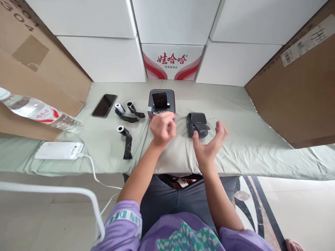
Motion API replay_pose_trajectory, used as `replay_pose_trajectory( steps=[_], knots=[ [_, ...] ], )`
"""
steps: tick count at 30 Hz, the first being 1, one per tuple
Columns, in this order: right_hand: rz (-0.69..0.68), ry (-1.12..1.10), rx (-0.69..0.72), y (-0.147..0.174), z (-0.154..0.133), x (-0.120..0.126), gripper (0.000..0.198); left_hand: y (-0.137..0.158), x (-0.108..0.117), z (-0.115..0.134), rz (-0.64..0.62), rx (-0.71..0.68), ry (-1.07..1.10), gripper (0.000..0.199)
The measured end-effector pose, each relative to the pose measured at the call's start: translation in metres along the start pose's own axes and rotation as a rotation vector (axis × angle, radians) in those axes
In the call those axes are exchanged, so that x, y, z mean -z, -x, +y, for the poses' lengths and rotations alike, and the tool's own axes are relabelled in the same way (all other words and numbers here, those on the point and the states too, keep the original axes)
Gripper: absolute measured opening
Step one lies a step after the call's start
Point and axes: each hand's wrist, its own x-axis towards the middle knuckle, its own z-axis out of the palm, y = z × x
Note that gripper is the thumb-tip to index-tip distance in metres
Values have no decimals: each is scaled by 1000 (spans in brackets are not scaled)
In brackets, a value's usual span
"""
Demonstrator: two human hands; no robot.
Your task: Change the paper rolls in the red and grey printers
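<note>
My left hand (162, 129) has its fingers curled closed just in front of a small red and black label printer (153, 99), slightly blurred; whether anything is in them is hidden. A black strip (160, 100) stands up out of that printer's top. Open, with thumb and fingers apart, my right hand (209, 144) hovers at the near right side of a black portable printer (192, 125). A dark strip (201, 127) lies across this printer's front. Left of both printers are three small paper rolls, one white (118, 107) and two dark (130, 104) (121, 130), with black tails nearby.
A phone (104, 105) and a white power bank (59, 150) with a cable lie at left. A water bottle (42, 111) leans in from the left edge. Cardboard boxes (47, 76) (295, 90) flank the cloth-covered surface (235, 104); white boxes (171, 71) are stacked behind.
</note>
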Motion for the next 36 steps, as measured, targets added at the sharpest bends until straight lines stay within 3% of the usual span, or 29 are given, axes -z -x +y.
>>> replay_pose_trajectory(
  steps=[2, 3, 6, 9, 12, 17, 20, 23, 27, 36],
  knots=[
    [-117, -111, 93, -1, -15, -9, 76, -16, 21, -16, 285, 222, -35, 31],
    [-208, -186, 113, -4, -20, -19, 74, -24, 28, -25, 346, 332, -2, 36],
    [-461, -345, 34, -24, -20, -64, 85, -38, 36, -47, 235, 594, 219, 36],
    [-579, -386, -31, -43, -13, -104, 93, -35, 31, -55, 95, 661, 339, 30],
    [-531, -415, 29, -47, -12, -120, 88, -27, 25, -53, 104, 637, 338, 29],
    [-411, -351, 71, -39, -18, -122, 90, -28, 22, -52, 154, 629, 425, 29],
    [-399, -352, 67, -36, -19, -126, 93, -37, 24, -56, 236, 717, 454, 28],
    [-394, -344, 62, -34, -18, -129, 93, -44, 28, -58, 240, 773, 455, 24],
    [-366, -341, 59, -31, -16, -134, 93, -49, 32, -59, 206, 795, 482, 25],
    [-302, -425, 76, -29, -6, -146, 96, -54, 27, -59, 328, 750, 486, 23]
  ],
)
